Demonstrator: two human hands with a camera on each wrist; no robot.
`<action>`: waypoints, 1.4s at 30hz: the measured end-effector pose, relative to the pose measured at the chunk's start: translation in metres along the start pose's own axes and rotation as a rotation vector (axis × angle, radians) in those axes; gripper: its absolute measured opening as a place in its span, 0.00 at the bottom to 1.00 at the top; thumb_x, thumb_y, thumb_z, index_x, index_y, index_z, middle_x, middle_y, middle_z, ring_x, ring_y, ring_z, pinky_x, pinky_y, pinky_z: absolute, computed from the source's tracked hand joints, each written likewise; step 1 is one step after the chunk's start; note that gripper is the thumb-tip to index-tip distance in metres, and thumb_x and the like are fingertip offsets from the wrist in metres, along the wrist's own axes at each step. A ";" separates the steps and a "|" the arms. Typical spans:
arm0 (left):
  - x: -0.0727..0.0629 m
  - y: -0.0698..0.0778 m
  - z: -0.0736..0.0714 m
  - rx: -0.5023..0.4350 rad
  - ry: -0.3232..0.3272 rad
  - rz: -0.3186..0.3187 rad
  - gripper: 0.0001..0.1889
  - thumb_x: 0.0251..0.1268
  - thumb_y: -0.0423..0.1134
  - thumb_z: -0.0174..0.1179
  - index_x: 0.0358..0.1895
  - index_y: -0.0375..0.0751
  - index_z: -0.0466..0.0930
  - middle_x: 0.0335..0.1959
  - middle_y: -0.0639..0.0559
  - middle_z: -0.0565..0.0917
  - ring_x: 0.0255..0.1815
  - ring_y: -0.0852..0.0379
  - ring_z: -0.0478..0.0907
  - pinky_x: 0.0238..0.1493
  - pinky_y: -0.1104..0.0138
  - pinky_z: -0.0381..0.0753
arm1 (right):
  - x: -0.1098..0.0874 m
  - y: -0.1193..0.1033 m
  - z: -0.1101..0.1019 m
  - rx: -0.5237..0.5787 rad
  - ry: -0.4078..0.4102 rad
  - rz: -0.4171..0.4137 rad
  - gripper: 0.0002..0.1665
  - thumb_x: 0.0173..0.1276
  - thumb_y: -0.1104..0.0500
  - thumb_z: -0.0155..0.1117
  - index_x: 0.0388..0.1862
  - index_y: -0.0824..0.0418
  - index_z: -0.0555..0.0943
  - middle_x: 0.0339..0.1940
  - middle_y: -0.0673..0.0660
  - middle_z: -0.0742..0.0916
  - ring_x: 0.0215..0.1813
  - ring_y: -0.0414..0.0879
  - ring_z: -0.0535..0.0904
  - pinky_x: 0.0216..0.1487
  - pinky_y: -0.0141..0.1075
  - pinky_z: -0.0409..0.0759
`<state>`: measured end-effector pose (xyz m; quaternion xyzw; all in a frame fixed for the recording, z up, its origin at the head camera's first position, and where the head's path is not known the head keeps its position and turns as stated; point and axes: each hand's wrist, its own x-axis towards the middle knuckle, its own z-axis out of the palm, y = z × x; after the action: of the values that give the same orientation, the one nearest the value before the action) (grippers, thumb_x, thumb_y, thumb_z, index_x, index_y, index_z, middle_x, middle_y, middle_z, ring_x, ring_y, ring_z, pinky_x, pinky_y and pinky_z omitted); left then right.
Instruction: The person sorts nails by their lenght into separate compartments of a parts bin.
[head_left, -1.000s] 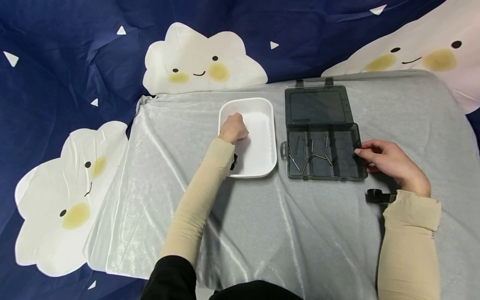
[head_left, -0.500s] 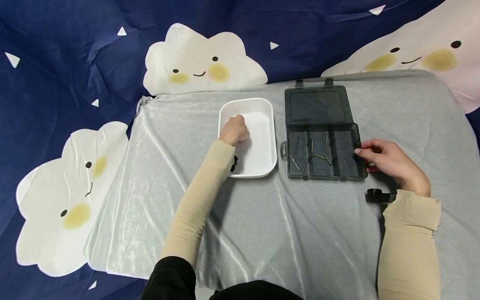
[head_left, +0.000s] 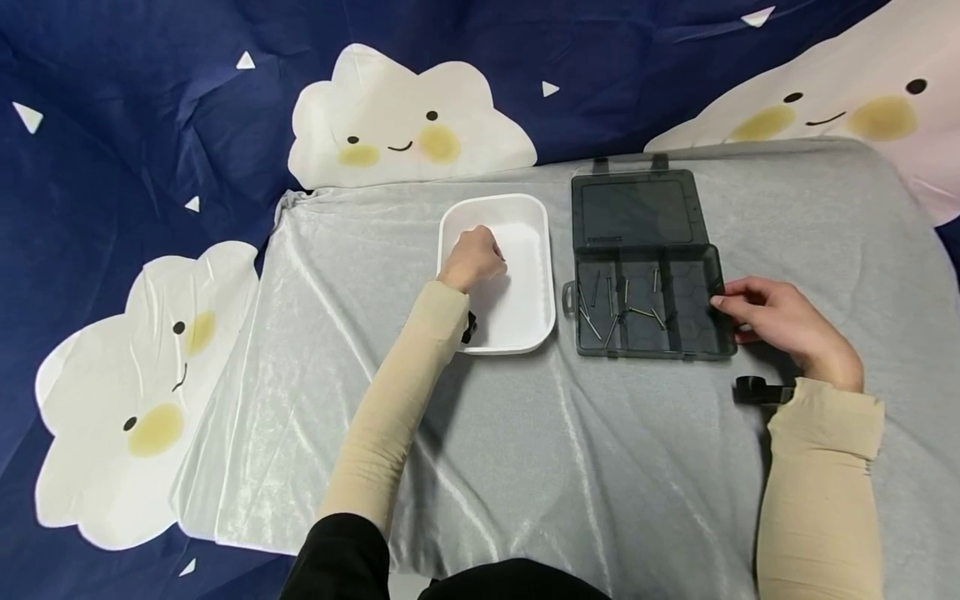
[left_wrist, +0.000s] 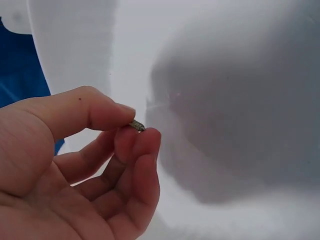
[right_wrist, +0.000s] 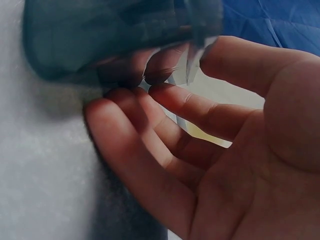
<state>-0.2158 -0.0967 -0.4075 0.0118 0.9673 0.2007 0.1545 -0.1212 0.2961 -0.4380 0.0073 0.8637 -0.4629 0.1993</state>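
Observation:
My left hand (head_left: 475,257) is over the white tray (head_left: 531,325). Between thumb and fingertips it pinches a nail (left_wrist: 137,125), of which only a short, brassy pointed end shows in the left wrist view; the rest is hidden by the fingers. My right hand (head_left: 791,321) holds the right wall of a dark, see-through compartment box (head_left: 693,337), thumb on the rim and fingers along the outside. Inside the box several nails (head_left: 590,323) lie in the left and middle compartments. Its lid (head_left: 637,208) is folded back, away from me.
A grey cloth (head_left: 517,467) covers the table, with folds running toward me. The tray stands just left of the box, whose latch (head_left: 568,297) points at it. Behind hangs a dark blue curtain (head_left: 600,67) with printed clouds.
My left hand has shifted slightly to the right over the tray and turned a little, its fingertips showing more now. The right hand and the box have stayed in place.

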 end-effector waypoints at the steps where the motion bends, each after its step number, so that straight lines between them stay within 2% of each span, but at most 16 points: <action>1: 0.000 0.001 -0.001 -0.011 0.001 0.009 0.04 0.52 0.34 0.63 0.31 0.41 0.86 0.34 0.48 0.86 0.31 0.54 0.76 0.31 0.70 0.72 | 0.000 0.000 0.000 0.006 -0.001 -0.001 0.32 0.73 0.46 0.54 0.61 0.72 0.66 0.33 0.37 0.79 0.34 0.28 0.77 0.34 0.32 0.82; 8: -0.004 0.005 -0.005 -0.131 -0.005 0.046 0.03 0.54 0.35 0.63 0.27 0.41 0.84 0.18 0.55 0.79 0.24 0.58 0.74 0.25 0.73 0.68 | -0.001 0.002 -0.001 -0.012 0.017 -0.012 0.32 0.73 0.45 0.54 0.60 0.70 0.68 0.32 0.35 0.79 0.34 0.28 0.77 0.34 0.32 0.82; 12: -0.007 0.008 -0.009 -0.201 -0.015 0.071 0.03 0.55 0.35 0.63 0.28 0.41 0.85 0.14 0.58 0.77 0.23 0.59 0.74 0.27 0.73 0.68 | -0.002 0.002 -0.002 -0.024 0.020 -0.011 0.32 0.73 0.44 0.53 0.60 0.70 0.68 0.32 0.36 0.79 0.34 0.28 0.77 0.34 0.32 0.82; 17: -0.009 0.011 -0.012 -0.289 -0.028 0.084 0.03 0.54 0.34 0.64 0.31 0.40 0.85 0.15 0.58 0.77 0.26 0.59 0.75 0.33 0.73 0.69 | -0.001 0.000 -0.002 -0.022 0.013 -0.012 0.32 0.73 0.45 0.53 0.61 0.71 0.67 0.32 0.36 0.79 0.34 0.28 0.77 0.34 0.32 0.82; 22: -0.010 0.013 -0.012 -0.362 -0.031 0.099 0.05 0.54 0.32 0.62 0.34 0.40 0.85 0.20 0.56 0.80 0.26 0.61 0.74 0.31 0.73 0.69 | 0.000 0.000 -0.002 -0.016 -0.008 -0.014 0.32 0.74 0.47 0.53 0.63 0.73 0.66 0.33 0.35 0.78 0.34 0.27 0.77 0.34 0.31 0.82; 28: -0.013 0.018 -0.012 -0.401 -0.029 0.105 0.09 0.53 0.31 0.61 0.39 0.37 0.85 0.23 0.55 0.81 0.26 0.62 0.76 0.32 0.74 0.70 | 0.000 -0.001 -0.001 -0.015 -0.007 -0.002 0.32 0.74 0.48 0.54 0.63 0.73 0.65 0.32 0.34 0.78 0.33 0.27 0.77 0.34 0.31 0.82; 35: -0.018 0.023 -0.013 -0.444 -0.014 0.119 0.11 0.52 0.30 0.60 0.40 0.38 0.85 0.23 0.57 0.82 0.27 0.64 0.75 0.32 0.75 0.69 | -0.001 0.000 -0.001 0.008 -0.009 -0.012 0.30 0.73 0.49 0.54 0.61 0.72 0.66 0.31 0.33 0.79 0.34 0.27 0.77 0.34 0.31 0.82; 42: -0.025 0.036 -0.011 -0.677 -0.062 0.144 0.09 0.54 0.25 0.60 0.39 0.35 0.82 0.22 0.56 0.81 0.26 0.64 0.77 0.31 0.75 0.72 | -0.001 -0.001 -0.001 0.000 -0.010 -0.010 0.30 0.74 0.49 0.54 0.62 0.72 0.66 0.32 0.33 0.79 0.34 0.27 0.77 0.34 0.30 0.82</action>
<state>-0.1965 -0.0704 -0.3764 0.0344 0.8375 0.5200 0.1644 -0.1207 0.2962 -0.4366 0.0008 0.8627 -0.4639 0.2014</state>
